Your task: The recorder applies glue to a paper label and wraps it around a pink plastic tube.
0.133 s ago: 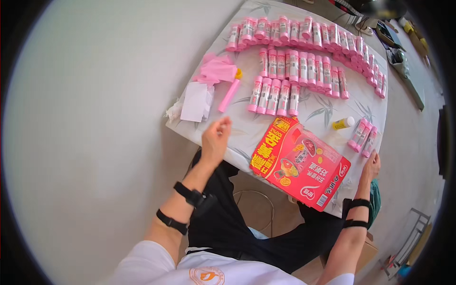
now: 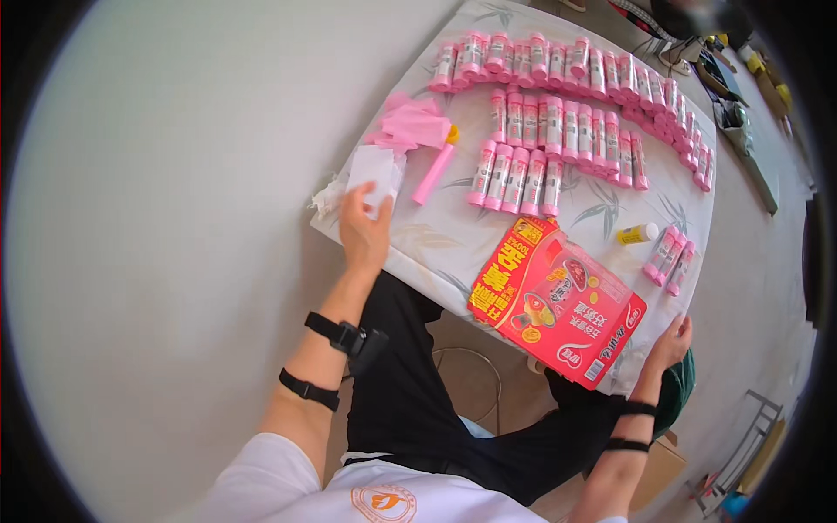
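My left hand (image 2: 364, 228) reaches over the near left part of the table, thumb and fingers apart. Its fingertips overlap the lower end of a stack of white paper slips (image 2: 375, 164); whether they touch it I cannot tell. Just beyond lie thin pink sheets (image 2: 413, 124), a yellow ring-shaped thing (image 2: 452, 133) and a plain pink tube (image 2: 433, 175). At the right table edge is my right hand (image 2: 669, 343), fingers loosely bent and partly hidden, nothing visible in them. Nearest to it are a flattened red carton (image 2: 558, 301) and a few pink-capped tubes (image 2: 670, 260).
Rows of pink-capped tubes (image 2: 575, 132) cover the far half of the table, some stacked. A yellow glue stick (image 2: 637, 233) with a white cap lies right of centre. The patterned tablecloth (image 2: 436, 246) meets a pale wall (image 2: 174, 218) on the left.
My left hand has moved left, onto the paper slips, and its fingers have spread. My right hand has dropped slightly nearer to me along the table edge. The view has shifted a little.
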